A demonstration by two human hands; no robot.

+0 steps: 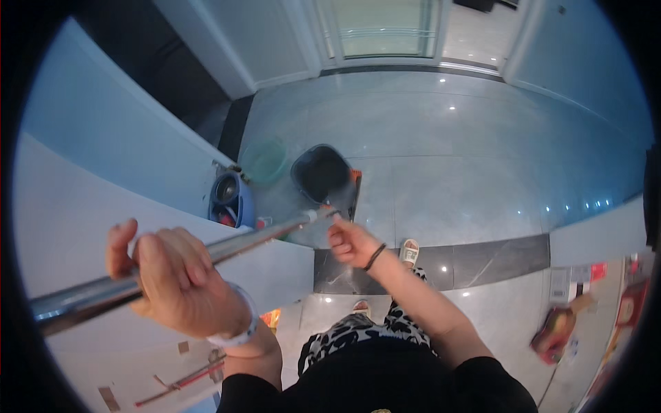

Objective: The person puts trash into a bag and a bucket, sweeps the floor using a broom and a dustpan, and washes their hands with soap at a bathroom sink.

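Observation:
My left hand (175, 279) grips a shiny metal pole (258, 238) that slants from the lower left towards the middle of the view. A white collar (311, 216) sits near the pole's far end. There my right hand (353, 242), with its fingers curled, has thumb and forefinger at a small dark part (334, 212) by the pole. Blur hides whether they grip it. Beyond the pole's end stands a dark grey bucket (321, 173) on the floor. An orange part (356, 176) shows at the bucket's right side.
Left of the bucket are a pale green basin (264, 160) and a blue container (242, 204) holding things, beside a white panel (268, 263). A dark stone strip (480, 263) crosses the tiled floor (454, 191) by my feet. Boxes (563, 284) and a red bag-like item (555, 333) lie at right.

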